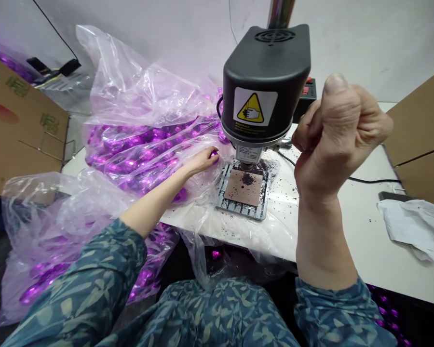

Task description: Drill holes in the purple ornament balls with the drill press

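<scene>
My left hand (203, 161) is closed around a small shiny purple ball (214, 154), at the edge of a clear plastic bag left of the drill press (265, 82). Raised on the right of the press head, my right hand (342, 130) makes a fist; whatever it grips, if anything, is hidden by the fingers. Below the press head, a square brown board (238, 190) lies on a slotted metal base (241, 210). Dark shavings (252, 179) are heaped around a small hole in the board.
Large clear bags (130, 144) of shiny purple balls cover the table's left side and hang over its front. Cardboard boxes (18, 125) stand at left and right. White cloth or paper (412, 229) lies on the white table (354, 241) at right, and a black cable (374, 181) crosses behind.
</scene>
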Tool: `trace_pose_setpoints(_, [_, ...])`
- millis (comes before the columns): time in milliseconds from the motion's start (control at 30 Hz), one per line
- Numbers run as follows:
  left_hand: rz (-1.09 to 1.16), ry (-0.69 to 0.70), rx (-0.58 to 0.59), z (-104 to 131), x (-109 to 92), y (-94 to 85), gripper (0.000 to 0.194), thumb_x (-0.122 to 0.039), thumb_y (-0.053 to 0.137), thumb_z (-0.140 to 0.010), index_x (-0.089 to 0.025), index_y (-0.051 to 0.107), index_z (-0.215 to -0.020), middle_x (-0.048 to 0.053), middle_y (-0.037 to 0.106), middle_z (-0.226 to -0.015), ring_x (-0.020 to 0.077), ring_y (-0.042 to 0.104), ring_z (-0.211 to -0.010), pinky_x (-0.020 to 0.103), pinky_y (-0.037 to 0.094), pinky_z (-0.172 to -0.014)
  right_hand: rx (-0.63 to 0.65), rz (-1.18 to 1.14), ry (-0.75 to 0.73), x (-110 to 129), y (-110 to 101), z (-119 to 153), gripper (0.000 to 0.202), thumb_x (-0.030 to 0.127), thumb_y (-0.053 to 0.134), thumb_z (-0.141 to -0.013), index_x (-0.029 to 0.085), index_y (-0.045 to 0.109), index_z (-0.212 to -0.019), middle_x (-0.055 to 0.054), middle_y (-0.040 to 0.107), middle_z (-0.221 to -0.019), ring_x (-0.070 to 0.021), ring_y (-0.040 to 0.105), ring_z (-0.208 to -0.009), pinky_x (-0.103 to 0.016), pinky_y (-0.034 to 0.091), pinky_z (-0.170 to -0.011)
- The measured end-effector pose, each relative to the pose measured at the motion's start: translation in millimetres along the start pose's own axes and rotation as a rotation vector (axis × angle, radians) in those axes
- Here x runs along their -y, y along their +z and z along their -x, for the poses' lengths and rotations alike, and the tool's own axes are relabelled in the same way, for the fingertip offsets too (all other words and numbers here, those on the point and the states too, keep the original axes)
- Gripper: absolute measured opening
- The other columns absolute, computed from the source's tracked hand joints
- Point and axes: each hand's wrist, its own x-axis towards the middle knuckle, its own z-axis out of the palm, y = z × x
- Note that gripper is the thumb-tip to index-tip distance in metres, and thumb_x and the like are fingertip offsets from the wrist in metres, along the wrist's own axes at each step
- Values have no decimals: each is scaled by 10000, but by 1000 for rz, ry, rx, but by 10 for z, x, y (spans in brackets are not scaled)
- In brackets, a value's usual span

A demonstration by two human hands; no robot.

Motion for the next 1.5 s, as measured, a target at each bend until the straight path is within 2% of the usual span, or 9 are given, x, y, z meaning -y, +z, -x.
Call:
trace_pose_setpoints(133, [388, -110, 131, 563, -159, -59, 410, -417, 770, -935, -211, 709, -1284, 79, 754, -1091, 180, 683, -830, 317, 572, -756, -15, 19, -41, -12, 8, -3, 566, 488, 766, -902, 258, 420, -517, 64, 261, -456, -121, 303, -391, -363, 238, -430])
trace_pose_setpoints(333, [947, -191, 241, 931, -300, 204, 490, -428, 865, -843, -226, 655, -1238, 70, 754, -1162, 225, 746, -1009, 441, 637, -934, -15, -27, -48, -46, 17, 7, 555, 493, 770, -896, 249, 434, -528, 74, 224, -473, -101, 299, -387, -336, 252, -431])
trace_pose_setpoints(567, [396, 66, 38, 983, -241, 428, 566, -349, 951, -767, -234, 705, -1263, 13, 685, -988, 178, 666, -923, 335, 567, -927, -13, 37, -55, -34, 13, 35, 570, 541, 732, -897, 262, 394, -533, 52, 297, -471, -131, 294, -391, -373, 263, -445])
trace_pose_setpoints(767, [910, -249, 24, 881, -336, 474, 361, -412, 837, -876, -225, 647, -1119, 31, 738, -1057, 198, 727, -962, 422, 639, -928, -21, 110, -21, 16, 31, 50, 649, 717, 635, -886, 263, 325, -542, 42, 304, -468, -132, 309, -405, -375, 281, -462])
trace_pose_setpoints(867, [936, -362, 19, 809, -350, 506, 372, -412, 774, -899, -254, 642, -1209, 28, 760, -1042, 209, 758, -887, 376, 651, -796, -29, 147, -8, 31, 41, 50, 695, 817, 553, -878, 272, 279, -544, 40, 257, -455, -137, 305, -402, -379, 272, -456])
trace_pose_setpoints(967, [887, -333, 28, 788, -343, 535, 423, -480, 740, -912, -265, 648, -1264, 38, 769, -1074, 207, 764, -844, 319, 616, -686, -34, 158, 7, 37, 44, 51, 713, 840, 541, -875, 274, 265, -541, 44, 210, -459, -135, 300, -399, -374, 254, -445])
trace_pose_setpoints(1167, [921, -268, 38, 813, -334, 579, 473, -272, 854, -771, -225, 596, -1164, 41, 780, -1112, 200, 765, -991, 398, 653, -907, -45, 150, 8, 30, 45, 58, 733, 876, 533, -853, 268, 268, -540, 44, 204, -456, -130, 310, -393, -376, 241, -439])
trace_pose_setpoints(1300, [836, -189, 8, 784, -308, 622, 546, -284, 874, -744, -209, 624, -1223, 50, 779, -1113, 206, 758, -1039, 394, 610, -987, -39, 225, 42, 24, 43, 71, 729, 913, 448, -851, 275, 244, -563, 31, 240, -461, -144, 300, -426, -383, 278, -454])
trace_pose_setpoints(1500, [703, -56, -66, 708, -193, 688, 612, -323, 988, -607, -198, 640, -1095, 2, 751, -986, 169, 731, -933, 336, 567, -956, -40, 147, 0, 11, 40, 75, 697, 822, 574, -874, 279, 297, -537, 40, 227, -451, -147, 284, -393, -385, 247, -431])
